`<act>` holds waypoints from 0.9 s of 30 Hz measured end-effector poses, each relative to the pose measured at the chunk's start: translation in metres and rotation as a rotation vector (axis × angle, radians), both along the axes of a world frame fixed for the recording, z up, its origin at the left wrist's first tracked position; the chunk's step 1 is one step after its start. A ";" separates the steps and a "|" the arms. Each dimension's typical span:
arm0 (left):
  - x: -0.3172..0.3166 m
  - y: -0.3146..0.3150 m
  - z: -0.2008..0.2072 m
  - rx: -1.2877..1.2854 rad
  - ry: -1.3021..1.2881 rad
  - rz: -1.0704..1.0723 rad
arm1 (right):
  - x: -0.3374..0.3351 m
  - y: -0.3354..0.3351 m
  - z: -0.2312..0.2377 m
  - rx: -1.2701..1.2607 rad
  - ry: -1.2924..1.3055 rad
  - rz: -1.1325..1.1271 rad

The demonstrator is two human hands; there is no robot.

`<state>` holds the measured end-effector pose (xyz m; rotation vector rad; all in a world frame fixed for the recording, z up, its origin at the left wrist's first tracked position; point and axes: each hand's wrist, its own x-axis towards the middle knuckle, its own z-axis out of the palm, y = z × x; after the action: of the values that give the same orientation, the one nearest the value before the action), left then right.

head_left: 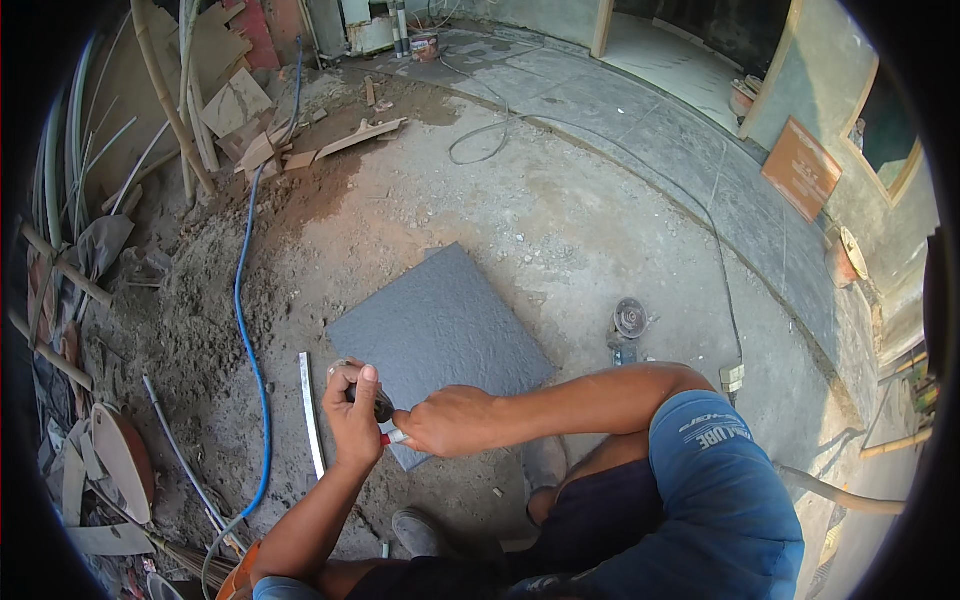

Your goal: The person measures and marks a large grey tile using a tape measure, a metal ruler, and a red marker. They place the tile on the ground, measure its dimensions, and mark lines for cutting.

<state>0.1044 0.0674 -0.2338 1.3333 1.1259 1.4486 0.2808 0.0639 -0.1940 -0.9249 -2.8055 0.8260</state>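
A large dark grey tile (440,325) with a rough surface lies on the ground in front of me, turned at an angle. Over its near left edge, the fingers of my left hand (352,415) are closed round a small dark rounded object (383,406), mostly hidden by the fingers. My right hand (450,420) is closed beside it, the two hands nearly touching. From under the right fist sticks a slim red-and-white thing (393,437), its kind unclear. A straight metal strip (311,410) lies left of the tile.
An angle grinder (629,325) rests on the concrete to the right, near its cable (715,240). A blue hose (243,300) runs along the left over loose dirt. Wood scraps (355,138) lie beyond. A brown tile (802,168) leans on the right wall.
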 end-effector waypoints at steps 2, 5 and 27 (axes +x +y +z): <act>0.000 0.002 0.001 0.003 0.008 0.013 | 0.000 -0.001 -0.002 0.007 0.004 0.003; -0.002 -0.001 -0.002 -0.003 0.073 0.009 | 0.000 -0.002 -0.002 0.007 0.011 0.030; -0.031 0.008 0.025 -0.282 0.150 -0.137 | 0.037 0.034 0.000 -0.164 0.468 -0.284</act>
<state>0.0739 0.0754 -0.2091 1.3056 1.2579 1.0616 0.3173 0.0975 -0.1944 -0.9696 -2.1788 1.0746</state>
